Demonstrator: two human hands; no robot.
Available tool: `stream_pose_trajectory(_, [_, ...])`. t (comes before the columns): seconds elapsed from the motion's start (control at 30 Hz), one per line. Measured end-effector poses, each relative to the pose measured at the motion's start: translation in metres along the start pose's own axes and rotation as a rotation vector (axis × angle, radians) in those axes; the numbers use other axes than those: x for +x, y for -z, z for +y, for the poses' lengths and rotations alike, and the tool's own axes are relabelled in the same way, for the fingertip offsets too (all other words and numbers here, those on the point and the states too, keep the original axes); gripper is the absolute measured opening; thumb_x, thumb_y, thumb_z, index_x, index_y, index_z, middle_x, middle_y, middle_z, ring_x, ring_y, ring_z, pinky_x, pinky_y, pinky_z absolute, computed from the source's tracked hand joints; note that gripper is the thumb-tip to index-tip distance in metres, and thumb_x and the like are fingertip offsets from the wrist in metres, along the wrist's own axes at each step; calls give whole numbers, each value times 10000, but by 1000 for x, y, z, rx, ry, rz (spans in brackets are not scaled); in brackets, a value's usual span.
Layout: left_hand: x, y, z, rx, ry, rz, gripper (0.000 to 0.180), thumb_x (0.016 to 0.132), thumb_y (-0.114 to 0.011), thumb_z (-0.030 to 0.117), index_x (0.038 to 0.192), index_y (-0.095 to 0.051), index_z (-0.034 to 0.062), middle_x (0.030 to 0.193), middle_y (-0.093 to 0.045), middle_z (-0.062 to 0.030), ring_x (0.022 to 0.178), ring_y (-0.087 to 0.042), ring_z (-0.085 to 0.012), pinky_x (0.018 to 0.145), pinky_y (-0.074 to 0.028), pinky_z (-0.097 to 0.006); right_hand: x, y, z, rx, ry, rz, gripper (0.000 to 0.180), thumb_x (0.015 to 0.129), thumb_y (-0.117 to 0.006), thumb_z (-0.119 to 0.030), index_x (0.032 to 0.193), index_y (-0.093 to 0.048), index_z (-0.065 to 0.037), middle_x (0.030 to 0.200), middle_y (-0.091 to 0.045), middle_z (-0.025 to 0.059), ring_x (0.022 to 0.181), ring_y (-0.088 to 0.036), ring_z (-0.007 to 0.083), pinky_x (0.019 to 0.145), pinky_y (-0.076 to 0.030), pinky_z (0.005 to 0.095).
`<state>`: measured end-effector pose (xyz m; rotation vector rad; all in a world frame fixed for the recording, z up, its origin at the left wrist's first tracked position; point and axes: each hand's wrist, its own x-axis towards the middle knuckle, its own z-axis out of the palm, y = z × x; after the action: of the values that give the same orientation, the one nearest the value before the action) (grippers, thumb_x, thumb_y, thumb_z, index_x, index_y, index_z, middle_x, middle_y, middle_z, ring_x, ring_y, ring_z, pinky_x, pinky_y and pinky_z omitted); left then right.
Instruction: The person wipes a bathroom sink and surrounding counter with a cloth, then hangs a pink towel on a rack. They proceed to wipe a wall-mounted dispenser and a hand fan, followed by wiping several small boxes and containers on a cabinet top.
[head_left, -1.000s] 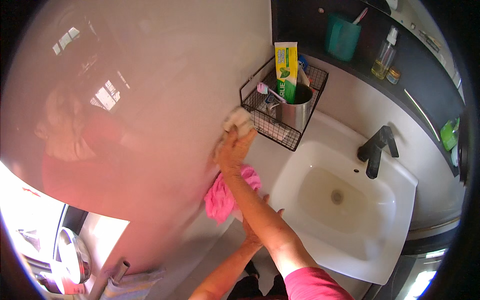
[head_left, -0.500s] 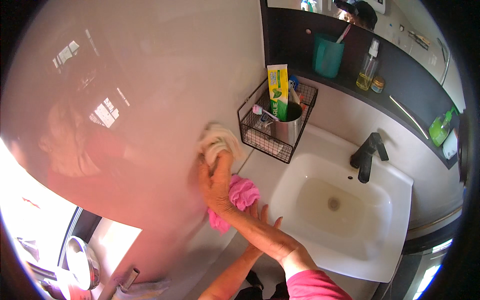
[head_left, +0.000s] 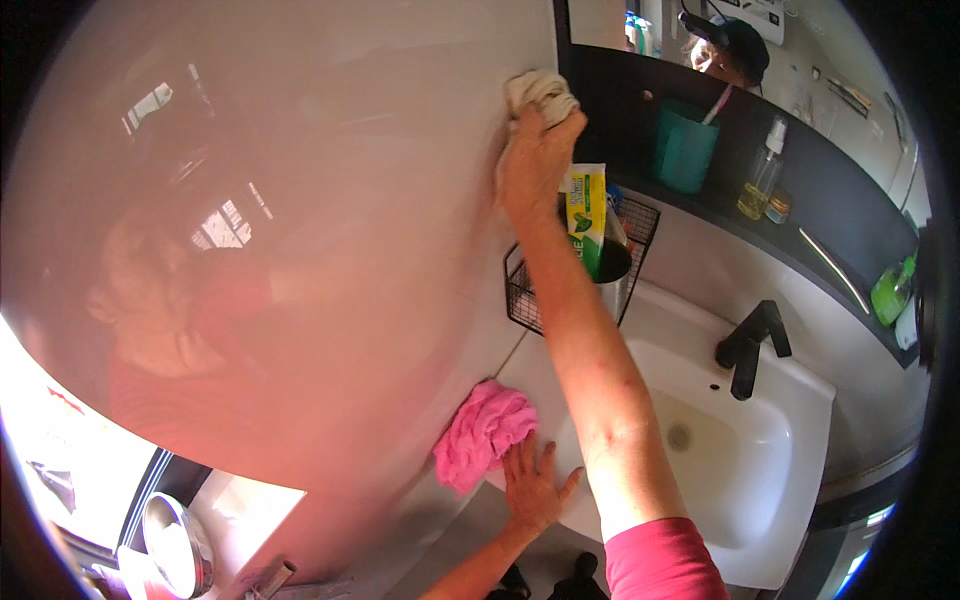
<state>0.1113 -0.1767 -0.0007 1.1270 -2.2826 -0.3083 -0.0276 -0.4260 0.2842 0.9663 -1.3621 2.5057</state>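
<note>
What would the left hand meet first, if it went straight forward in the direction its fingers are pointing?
Most likely the crumpled bright pink cloth: the left hand has its fingertips at the cloth's lower right edge, though whether they touch is unclear.

Cloth [head_left: 485, 437] left of sink [head_left: 755, 480], tube [head_left: 586, 205] in basket [head_left: 640, 218], mug [head_left: 685, 152] on shelf [head_left: 850, 250]

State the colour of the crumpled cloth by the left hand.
The crumpled cloth is bright pink, clearest in the head view.
</note>
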Motion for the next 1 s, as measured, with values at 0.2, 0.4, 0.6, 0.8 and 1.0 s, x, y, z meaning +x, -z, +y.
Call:
stream_pose_trajectory(0.2, [0,8,7,-25,5,-31,575,780,-611,464,1132,-524,18,1285,-383,-230,1184,-363,-405,997,-277,-540,37,4,5,238,-291,5,383,888,-467,-230,1187,-344,-25,1074,-480,175,966,-501,286,859,-400,396])
stream_pose_trajectory(0.4, [-3,1,0,39,24,-63,636,757,-628,457,1191,-482,15,1299,-355,-231,1211,-324,-398,1013,-247,-539,-82,14,-74,132,428,-403,219,805,-583,-171,987,-524,-64,1079,-524,120,1044,-467,288,878,-376,418])
stream_pose_trajectory(0.6, [-1,1,1,62,-27,-33,683,740,-627,473,1223,-460,19,1304,-346,-229,1204,-316,-406,1009,-247,-534,-120,7,-99,126,929,-492,185,629,-700,-194,771,-593,-144,1181,-490,123,1117,-428,372,926,-296,544])
stream_pose_trajectory(0.8, [3,10,5,-11,64,-75,595,775,-622,457,1176,-507,33,1327,-351,-212,1198,-344,-406,1016,-280,-512,-14,-33,-68,252,563,-184,371,763,-643,-234,1013,-483,-12,917,-487,149,853,-471,312,802,-353,423])
stream_pose_trajectory(1.0, [-1,11,7,-99,119,-50,610,763,-647,423,1199,-490,27,1322,-358,-203,1207,-349,-390,1015,-296,-484,23,-26,-66,351,266,-233,467,847,-609,-277,1142,-441,44,1082,-521,113,1000,-484,173,876,-385,292])
